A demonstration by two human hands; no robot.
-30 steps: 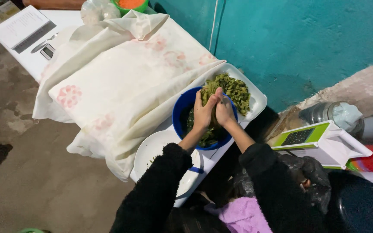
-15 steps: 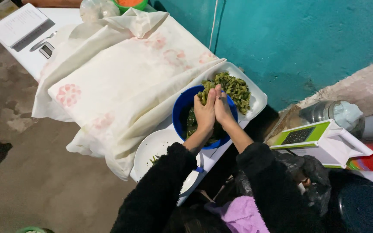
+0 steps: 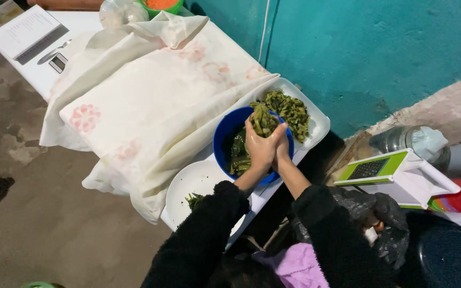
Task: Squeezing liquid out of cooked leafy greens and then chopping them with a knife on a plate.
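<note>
Both hands (image 3: 267, 145) pressed together, fingers closed around chopped greens (image 3: 262, 120) above blue bowl (image 3: 225, 140); more greens left inside.

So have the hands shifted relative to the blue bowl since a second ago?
No, barely: the left hand and right hand stay pressed together over the blue bowl, squeezing chopped greens.

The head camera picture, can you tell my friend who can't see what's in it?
Two hands, the left hand and right hand, press together around a clump of chopped greens over a blue bowl. Behind it a white tray holds more greens, and a floral cloth covers the table.
</note>
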